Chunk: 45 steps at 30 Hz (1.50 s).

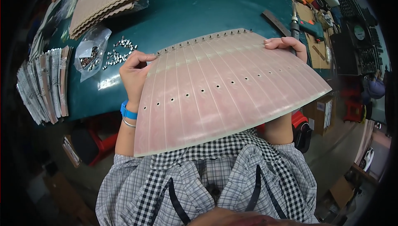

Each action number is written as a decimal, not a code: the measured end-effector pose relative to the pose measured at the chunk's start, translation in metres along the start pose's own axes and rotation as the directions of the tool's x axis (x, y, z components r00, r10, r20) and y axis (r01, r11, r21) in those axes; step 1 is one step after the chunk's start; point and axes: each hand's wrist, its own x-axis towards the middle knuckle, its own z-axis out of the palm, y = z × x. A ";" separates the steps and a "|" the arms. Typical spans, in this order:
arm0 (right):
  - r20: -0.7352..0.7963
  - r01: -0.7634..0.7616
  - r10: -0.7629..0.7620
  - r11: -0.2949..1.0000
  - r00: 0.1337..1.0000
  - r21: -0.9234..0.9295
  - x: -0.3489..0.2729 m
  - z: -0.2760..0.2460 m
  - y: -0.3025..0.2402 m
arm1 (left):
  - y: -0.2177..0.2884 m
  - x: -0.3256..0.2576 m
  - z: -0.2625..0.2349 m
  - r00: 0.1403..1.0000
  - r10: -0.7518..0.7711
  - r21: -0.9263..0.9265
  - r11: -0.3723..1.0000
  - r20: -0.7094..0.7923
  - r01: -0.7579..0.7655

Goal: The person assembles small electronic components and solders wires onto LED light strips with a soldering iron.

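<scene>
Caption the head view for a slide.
Left hand and right hand hold a pink lined sheet at a green table, small metal pieces scattered to the left.

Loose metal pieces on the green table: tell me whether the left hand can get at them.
Probably yes, though the left hand grips the pink sheet and would first need to let go; the metal pieces lie near that hand, with nothing visible between.

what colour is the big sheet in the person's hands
The sheet is pale pink, crossed by thin, lighter lines; it shows best in the head view.
</scene>
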 end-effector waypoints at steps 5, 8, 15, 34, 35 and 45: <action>0.015 0.013 -0.014 1.000 1.000 0.023 -0.001 -0.002 0.003 | -0.001 -0.001 -0.001 1.000 -0.007 -0.012 1.000 0.004 0.007; 0.006 0.002 -0.002 1.000 1.000 0.028 0.002 -0.004 0.009 | -0.005 0.005 0.000 1.000 -0.019 -0.029 0.999 0.016 0.020; -0.190 0.064 -0.064 0.998 0.980 -0.003 0.021 0.004 0.011 | 0.013 0.005 0.007 0.988 0.157 0.176 0.972 0.000 -0.154; 0.176 0.382 -0.375 0.595 0.910 -0.707 -0.033 0.029 -0.014 | 0.129 0.006 0.122 0.866 0.496 -0.135 0.864 0.060 -0.485; 0.214 0.437 -0.440 0.503 0.872 -0.745 -0.028 0.025 -0.015 | 0.130 0.010 0.130 0.849 0.523 -0.129 0.850 0.079 -0.511; 0.101 0.313 -0.463 0.406 0.880 -0.859 0.014 -0.005 -0.043 | 0.147 0.016 0.161 0.742 0.605 -0.166 0.795 0.288 -0.584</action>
